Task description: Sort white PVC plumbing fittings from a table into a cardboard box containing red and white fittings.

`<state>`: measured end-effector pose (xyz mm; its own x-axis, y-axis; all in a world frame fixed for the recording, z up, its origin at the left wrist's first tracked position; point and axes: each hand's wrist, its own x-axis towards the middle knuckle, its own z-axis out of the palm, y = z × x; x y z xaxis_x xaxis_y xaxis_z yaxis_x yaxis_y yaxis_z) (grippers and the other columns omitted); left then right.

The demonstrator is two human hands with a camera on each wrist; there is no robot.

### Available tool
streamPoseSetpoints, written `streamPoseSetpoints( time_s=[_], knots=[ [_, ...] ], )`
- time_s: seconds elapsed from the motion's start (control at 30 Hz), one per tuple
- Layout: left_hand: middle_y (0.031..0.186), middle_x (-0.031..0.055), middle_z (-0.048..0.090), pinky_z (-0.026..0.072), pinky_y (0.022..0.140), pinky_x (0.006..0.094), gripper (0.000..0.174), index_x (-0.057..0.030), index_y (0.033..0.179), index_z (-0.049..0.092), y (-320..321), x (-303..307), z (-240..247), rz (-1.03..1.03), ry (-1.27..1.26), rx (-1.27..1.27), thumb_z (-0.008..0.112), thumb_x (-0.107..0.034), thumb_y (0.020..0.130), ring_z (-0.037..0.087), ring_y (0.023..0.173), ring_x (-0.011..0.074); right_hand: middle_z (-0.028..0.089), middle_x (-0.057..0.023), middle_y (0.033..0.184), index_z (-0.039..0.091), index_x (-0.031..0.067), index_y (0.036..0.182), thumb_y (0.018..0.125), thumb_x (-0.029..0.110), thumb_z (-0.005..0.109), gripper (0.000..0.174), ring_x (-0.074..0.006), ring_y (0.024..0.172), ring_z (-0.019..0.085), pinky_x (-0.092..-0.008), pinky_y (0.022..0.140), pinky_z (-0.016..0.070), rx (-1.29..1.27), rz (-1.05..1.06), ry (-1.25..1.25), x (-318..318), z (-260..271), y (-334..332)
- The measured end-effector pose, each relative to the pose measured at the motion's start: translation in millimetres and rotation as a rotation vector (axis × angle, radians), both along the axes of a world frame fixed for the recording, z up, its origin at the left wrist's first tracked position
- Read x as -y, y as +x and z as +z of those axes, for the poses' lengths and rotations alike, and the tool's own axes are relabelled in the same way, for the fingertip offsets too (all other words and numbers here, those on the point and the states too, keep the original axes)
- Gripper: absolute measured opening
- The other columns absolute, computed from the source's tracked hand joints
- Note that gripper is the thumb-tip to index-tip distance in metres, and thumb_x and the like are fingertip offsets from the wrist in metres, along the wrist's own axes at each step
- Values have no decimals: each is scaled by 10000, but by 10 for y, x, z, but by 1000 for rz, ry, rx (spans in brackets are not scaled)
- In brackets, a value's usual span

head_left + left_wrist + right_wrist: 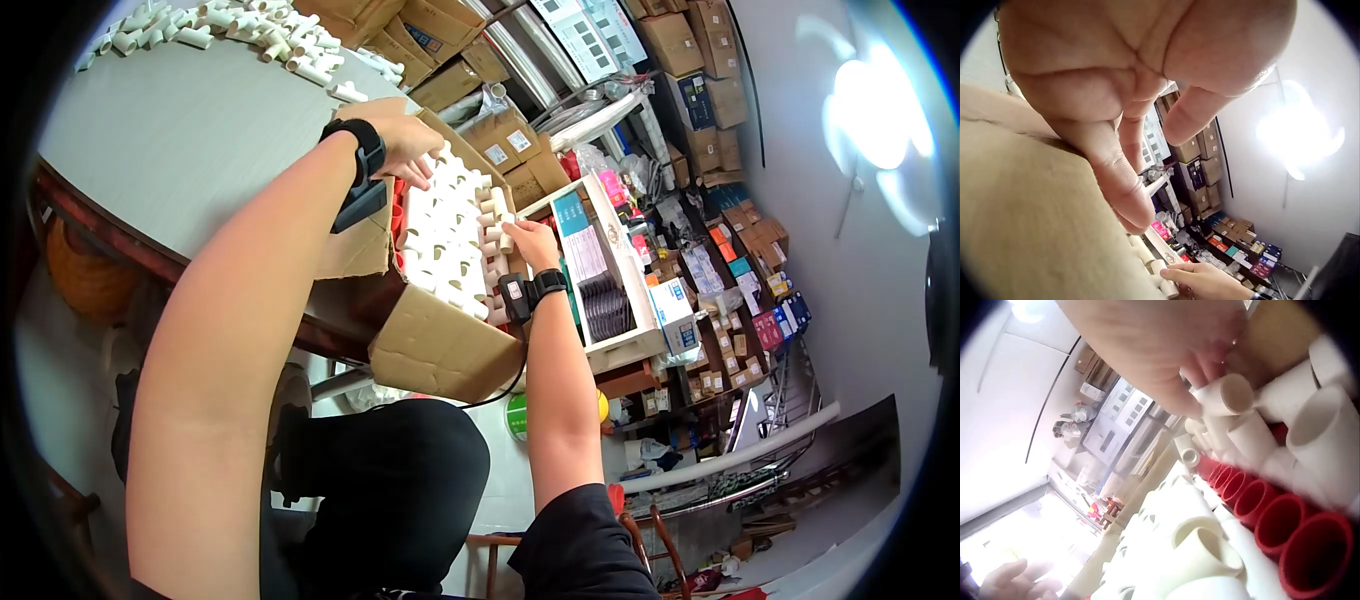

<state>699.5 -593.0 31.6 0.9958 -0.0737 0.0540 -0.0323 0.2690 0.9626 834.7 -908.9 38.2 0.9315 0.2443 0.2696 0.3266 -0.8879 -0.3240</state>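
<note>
Head view: at far-left corner of carton (440,345), steady with left hand (408,145), relaxed, holding nothing visible. Mid-carton, avoid disturbing packed fittings (440,235). Near right edge, with white fitting (1224,395) pinched in right hand (535,247), if seating, square up before letting go.
</note>
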Motion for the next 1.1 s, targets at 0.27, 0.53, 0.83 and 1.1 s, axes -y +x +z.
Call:
streamPoseSetpoints(
  time_s=[0.27, 0.53, 0.83, 1.1],
  knots=[
    [1065, 322, 577, 561, 617, 221, 433, 221, 1061, 460, 9, -35, -19, -45, 24, -40, 561, -115, 807, 675, 799, 264, 677, -135, 938, 639, -55, 1022, 790, 230, 672, 369, -172, 837, 633, -280, 755, 476, -97, 118, 365, 7, -174, -36],
    [1122, 351, 530, 568, 672, 239, 453, 167, 1142, 451, 101, -33, -92, -87, 33, -9, 557, -147, 833, 667, 845, 285, 667, -167, 991, 623, -18, 1039, 745, 316, 679, 449, -245, 913, 646, -317, 815, 487, 6, 43, -19, -32, -91, -106],
    [1105, 337, 517, 526, 832, 275, 469, 129, 1181, 434, 78, -39, -91, -107, 88, 2, 517, -229, 890, 620, 954, 294, 667, -169, 975, 640, 4, 1019, 743, 335, 641, 431, -273, 912, 643, -334, 825, 484, 85, -14, -37, -81, -75, -176],
    [1075, 329, 541, 548, 753, 255, 452, 160, 1154, 444, 77, -34, -104, -85, 60, 22, 526, -182, 870, 641, 893, 294, 662, -162, 1004, 650, 36, 1028, 735, 402, 655, 469, -285, 950, 631, -353, 849, 477, 120, -67, -186, -103, -78, -145]
  ],
)
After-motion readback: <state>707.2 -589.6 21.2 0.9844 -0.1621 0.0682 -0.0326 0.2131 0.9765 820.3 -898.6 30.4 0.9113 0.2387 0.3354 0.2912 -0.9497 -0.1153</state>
